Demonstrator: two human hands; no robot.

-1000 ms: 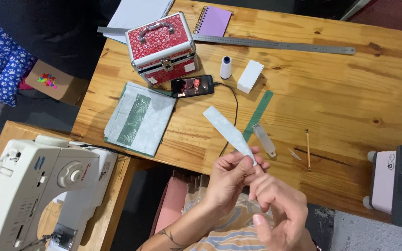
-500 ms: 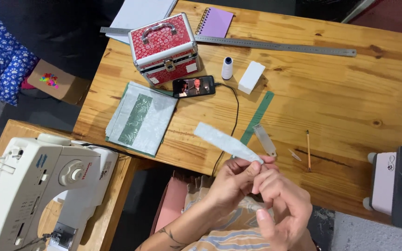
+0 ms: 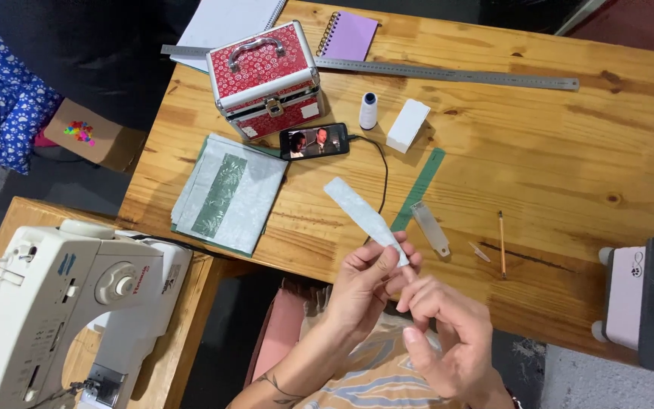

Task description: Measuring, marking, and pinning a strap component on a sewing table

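Note:
My left hand [image 3: 363, 286] pinches the near end of a narrow pale fabric strip [image 3: 362, 213], which sticks up and to the left over the wooden table's [image 3: 554, 167] front edge. My right hand [image 3: 448, 341] is just below and right of it, fingers curled, its fingertips touching the strip's lower end beside my left thumb. Both hands hover above my lap, in front of the table.
On the table lie a red patterned metal case [image 3: 266, 76], a phone [image 3: 313, 141] with a cable, a thread spool [image 3: 369, 110], a white block [image 3: 407, 125], a steel ruler [image 3: 448, 73], a green strip [image 3: 418, 189], a pencil [image 3: 502, 242] and folded fabric [image 3: 228, 193]. A white sewing machine [image 3: 62, 303] stands at the left.
The fabric strip has swung from pointing up-left, dipped flatter, then risen again as my fingers worked its near end. My hands stayed in about the same place.

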